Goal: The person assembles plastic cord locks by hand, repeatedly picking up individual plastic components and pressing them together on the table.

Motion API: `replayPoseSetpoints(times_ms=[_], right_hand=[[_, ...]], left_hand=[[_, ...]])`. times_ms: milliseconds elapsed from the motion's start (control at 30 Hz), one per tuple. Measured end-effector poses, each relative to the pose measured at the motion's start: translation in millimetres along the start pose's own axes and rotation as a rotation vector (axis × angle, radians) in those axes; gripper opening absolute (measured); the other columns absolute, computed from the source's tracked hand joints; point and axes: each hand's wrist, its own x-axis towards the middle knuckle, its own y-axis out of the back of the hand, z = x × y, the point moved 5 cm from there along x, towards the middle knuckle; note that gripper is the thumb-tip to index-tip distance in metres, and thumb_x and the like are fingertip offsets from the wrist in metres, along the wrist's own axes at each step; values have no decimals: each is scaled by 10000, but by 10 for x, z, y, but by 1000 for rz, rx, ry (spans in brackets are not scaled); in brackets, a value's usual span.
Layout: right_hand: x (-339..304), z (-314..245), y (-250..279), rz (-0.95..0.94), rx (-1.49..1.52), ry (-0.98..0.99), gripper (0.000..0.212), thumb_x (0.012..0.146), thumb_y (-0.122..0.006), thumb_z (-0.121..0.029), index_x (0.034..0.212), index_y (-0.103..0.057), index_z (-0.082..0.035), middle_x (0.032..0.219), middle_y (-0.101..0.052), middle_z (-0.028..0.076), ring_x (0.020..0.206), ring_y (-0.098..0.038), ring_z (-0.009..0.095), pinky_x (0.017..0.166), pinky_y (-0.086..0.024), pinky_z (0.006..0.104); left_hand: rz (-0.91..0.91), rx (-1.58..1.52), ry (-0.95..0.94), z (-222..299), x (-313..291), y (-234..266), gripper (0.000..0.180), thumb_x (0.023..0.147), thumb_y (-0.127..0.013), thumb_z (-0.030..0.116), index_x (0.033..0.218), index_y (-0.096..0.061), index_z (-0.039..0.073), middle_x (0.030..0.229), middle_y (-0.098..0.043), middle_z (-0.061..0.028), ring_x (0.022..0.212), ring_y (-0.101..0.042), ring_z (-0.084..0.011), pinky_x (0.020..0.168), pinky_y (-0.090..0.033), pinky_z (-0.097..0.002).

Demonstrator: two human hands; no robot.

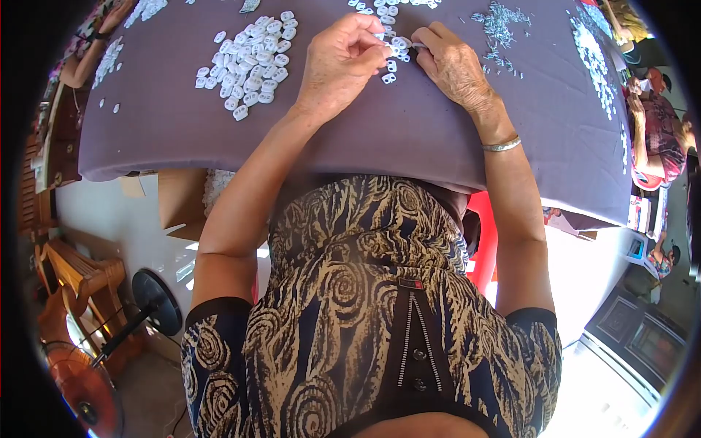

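Note:
Over the far middle of the table, my left hand pinches a small white plastic piece between thumb and fingertips, mostly hidden by the fingers. Close to its right, my right hand is closed with the fingers curled; a pale bit shows at its fingertips, too small to name. Between and just beyond the hands lie several loose white two-holed plastic pieces. To the left is a larger heap of the same kind of white pieces. A scatter of small silvery metal pins or screws lies right of my right hand.
A dark purple-grey cloth covers the table. More white pieces lie along its left and right edges. Other people sit at both sides. A cardboard box stands under the near left edge, and a fan at lower left.

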Motion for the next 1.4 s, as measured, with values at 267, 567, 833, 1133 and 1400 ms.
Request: replayPoseSetpoints(times_ms=[267,567,833,1133,1400], right_hand=[[4,101,28,-13,917,-519,193,905,-607,-121,1040,-677,-3,781,-598,-18,681,-486,58,644,-421,201],[19,-148,112,-63,785,-503,189,911,-627,-161,1027,-698,-31,783,-610,-22,684,-501,59,634,-435,215],[13,-150,103,-78,768,-469,180,924,-620,-163,1024,-696,-34,788,-616,-29,690,-501,51,639,-435,210],[-1,-128,57,-88,799,-438,163,924,-623,-138,1034,-690,-38,815,-632,-30,705,-502,46,656,-444,211],[13,-242,72,-138,766,-381,151,927,-616,-134,1009,-686,-28,832,-639,-29,705,-508,49,659,-448,213]], left_hand=[[-31,-24,-5,-13,-48,-62,202,851,-623,-25,1047,-576,-10,801,-645,-33,657,-571,-57,565,-474,-205],[-43,-2,5,-14,-53,-88,220,846,-622,-33,1058,-567,-6,794,-638,-30,651,-571,-60,561,-471,-207],[-56,23,16,-43,-53,-82,244,843,-625,-18,1078,-564,2,792,-638,-35,656,-575,-61,561,-467,-209],[-51,21,17,-45,-54,-83,270,839,-633,-10,1098,-559,-3,798,-642,-42,663,-582,-67,565,-476,-213],[-39,29,65,-45,-78,-101,295,868,-624,-21,1153,-552,5,850,-665,-58,728,-616,-93,649,-512,-229]])
